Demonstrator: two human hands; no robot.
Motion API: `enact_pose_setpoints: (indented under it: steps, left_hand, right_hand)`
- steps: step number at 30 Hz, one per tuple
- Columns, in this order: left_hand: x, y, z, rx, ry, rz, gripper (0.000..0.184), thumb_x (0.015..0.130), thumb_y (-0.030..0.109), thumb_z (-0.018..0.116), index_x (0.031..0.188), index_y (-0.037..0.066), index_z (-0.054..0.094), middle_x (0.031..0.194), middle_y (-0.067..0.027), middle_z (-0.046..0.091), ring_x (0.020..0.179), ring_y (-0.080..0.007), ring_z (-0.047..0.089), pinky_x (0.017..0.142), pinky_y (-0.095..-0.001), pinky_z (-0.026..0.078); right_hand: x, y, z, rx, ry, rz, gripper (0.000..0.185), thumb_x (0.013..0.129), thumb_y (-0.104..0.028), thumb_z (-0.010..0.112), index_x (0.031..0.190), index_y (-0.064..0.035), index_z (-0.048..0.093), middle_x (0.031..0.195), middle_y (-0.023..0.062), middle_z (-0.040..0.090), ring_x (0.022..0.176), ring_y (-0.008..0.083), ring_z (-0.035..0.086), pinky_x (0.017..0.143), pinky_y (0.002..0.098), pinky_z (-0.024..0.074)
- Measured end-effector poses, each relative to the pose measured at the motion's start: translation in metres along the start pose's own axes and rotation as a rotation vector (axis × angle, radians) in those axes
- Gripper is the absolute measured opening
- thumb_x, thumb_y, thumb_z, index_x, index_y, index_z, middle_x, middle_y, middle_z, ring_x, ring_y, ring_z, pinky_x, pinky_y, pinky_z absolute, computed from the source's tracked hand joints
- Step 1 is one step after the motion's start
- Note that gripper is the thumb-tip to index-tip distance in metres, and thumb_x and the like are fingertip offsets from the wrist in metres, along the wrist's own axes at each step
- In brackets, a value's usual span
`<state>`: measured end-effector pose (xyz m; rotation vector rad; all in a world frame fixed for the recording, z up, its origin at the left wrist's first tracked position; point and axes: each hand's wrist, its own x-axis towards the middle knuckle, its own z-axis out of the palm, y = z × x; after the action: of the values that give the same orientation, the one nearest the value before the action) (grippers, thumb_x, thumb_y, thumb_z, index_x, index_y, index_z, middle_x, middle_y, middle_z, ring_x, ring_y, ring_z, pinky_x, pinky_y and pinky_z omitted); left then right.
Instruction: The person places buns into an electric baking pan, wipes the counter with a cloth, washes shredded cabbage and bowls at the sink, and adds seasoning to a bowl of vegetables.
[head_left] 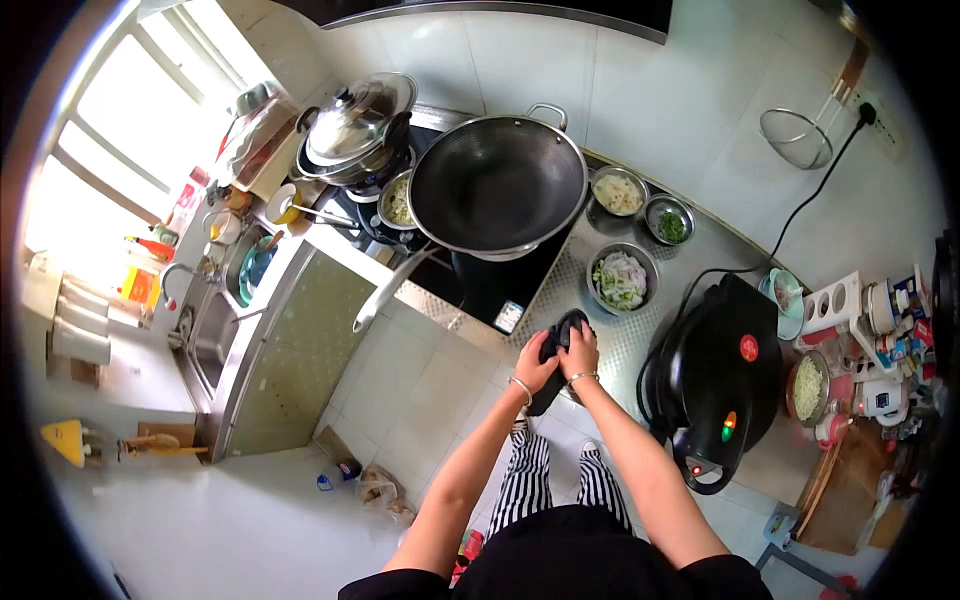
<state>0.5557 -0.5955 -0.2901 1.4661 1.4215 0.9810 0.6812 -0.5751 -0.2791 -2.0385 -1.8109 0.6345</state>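
A black cloth (545, 396) is bunched up between my two hands, held in front of the counter's edge. My left hand (536, 364) is closed around its left side, and my right hand (579, 356) grips it from the right. Part of the cloth sticks up above my fingers and part hangs below. Closest to my hands on the counter is a metal bowl (622, 280) of sliced white and green vegetables. Up and to the left, a black wok (498, 185) sits on the stove, its long handle (390, 292) pointing toward me.
A lidded pot (352, 140) stands at the stove's left. Small bowls of chopped white pieces (618, 192) and chopped greens (669, 220) are at the back. On the right is a black electric griddle (725, 360) with lit lamps. The sink (212, 335) is at far left.
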Motion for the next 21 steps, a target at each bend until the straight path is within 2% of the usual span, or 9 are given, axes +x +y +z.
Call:
enact_pose_setpoints:
  steps: [1,3,11,13,15,16,17,19,21]
  left_hand:
    - [0.005,-0.009,-0.004,0.197,-0.017,0.005,0.053,0.074,0.015,0.063,0.124,0.003,0.050,0.126,-0.0197,0.050,0.116,-0.0366,0.046,0.100,-0.0390,0.037]
    - [0.007,-0.007,-0.017,0.292,-0.069,-0.017,0.047,0.075,0.011,0.062,0.120,0.005,0.052,0.121,-0.0157,0.053,0.112,-0.0354,0.049,0.096,-0.0389,0.040]
    - [-0.044,-0.014,-0.037,0.186,0.019,0.016,0.039,0.076,0.002,0.059,0.115,0.003,0.055,0.114,-0.0178,0.055,0.103,-0.0363,0.053,0.088,-0.0391,0.045]
    - [-0.070,-0.020,-0.045,0.126,0.015,-0.081,0.031,0.078,0.003,0.058,0.109,0.001,0.058,0.104,-0.0188,0.060,0.097,-0.0354,0.058,0.085,-0.0382,0.047]
    - [-0.094,-0.013,-0.054,0.065,-0.027,-0.331,0.023,0.080,0.004,0.057,0.102,0.000,0.062,0.095,-0.0186,0.064,0.089,-0.0316,0.063,0.081,-0.0356,0.048]
    - [-0.106,-0.016,-0.057,-0.051,-0.012,-0.365,0.021,0.081,0.005,0.057,0.101,-0.001,0.063,0.093,-0.0187,0.066,0.087,-0.0276,0.065,0.079,-0.0332,0.049]
    - [-0.118,-0.019,-0.061,-0.085,-0.046,-0.417,0.022,0.082,0.005,0.058,0.102,-0.001,0.062,0.093,-0.0125,0.067,0.088,-0.0172,0.062,0.080,-0.0300,0.048]
    - [-0.130,-0.009,-0.067,-0.199,-0.050,-0.422,0.021,0.083,0.005,0.057,0.102,-0.002,0.062,0.092,-0.0105,0.066,0.087,-0.0152,0.060,0.081,-0.0283,0.047]
    - [-0.125,-0.015,-0.060,-0.378,0.027,-0.447,0.021,0.085,0.006,0.055,0.104,-0.001,0.061,0.093,-0.0075,0.065,0.088,-0.0132,0.058,0.082,-0.0271,0.046]
  right_hand:
    - [0.000,-0.009,-0.002,-0.097,0.009,-0.033,0.048,0.071,-0.017,0.069,0.115,-0.0058,0.054,0.136,0.0153,0.039,0.119,0.0358,0.041,0.095,0.0445,0.0390]
    - [0.004,-0.019,0.003,-0.172,0.052,-0.109,0.046,0.071,-0.014,0.067,0.114,-0.0060,0.054,0.132,0.0154,0.043,0.116,0.0351,0.044,0.091,0.0445,0.0412]
    - [-0.030,-0.039,0.017,-0.075,0.039,-0.258,0.034,0.067,-0.008,0.063,0.101,-0.0100,0.058,0.115,0.0109,0.052,0.101,0.0320,0.051,0.081,0.0416,0.0471]
    - [-0.046,-0.041,0.021,-0.014,-0.034,-0.263,0.032,0.066,-0.005,0.061,0.098,-0.0109,0.059,0.110,0.0104,0.054,0.101,0.0312,0.052,0.083,0.0409,0.0470]
    - [-0.066,-0.043,0.022,0.063,-0.087,-0.309,0.027,0.065,-0.002,0.059,0.091,-0.0108,0.062,0.105,0.0096,0.056,0.101,0.0305,0.053,0.084,0.0399,0.0468]
    - [-0.076,-0.042,0.022,0.153,-0.146,-0.309,0.023,0.065,-0.002,0.058,0.086,-0.0105,0.064,0.102,0.0090,0.057,0.101,0.0297,0.053,0.084,0.0391,0.0467]
    - [-0.083,-0.040,0.023,0.200,-0.180,-0.289,0.023,0.064,-0.003,0.059,0.084,-0.0102,0.064,0.100,0.0084,0.057,0.099,0.0287,0.054,0.083,0.0376,0.0472]
    - [-0.089,-0.043,0.009,0.291,-0.251,-0.133,0.024,0.063,-0.004,0.059,0.086,-0.0091,0.063,0.097,0.0086,0.058,0.095,0.0284,0.056,0.081,0.0367,0.0477]
    - [-0.081,-0.049,-0.007,0.318,-0.160,-0.121,0.024,0.062,-0.004,0.059,0.086,-0.0083,0.062,0.095,0.0089,0.058,0.094,0.0290,0.056,0.080,0.0366,0.0477]
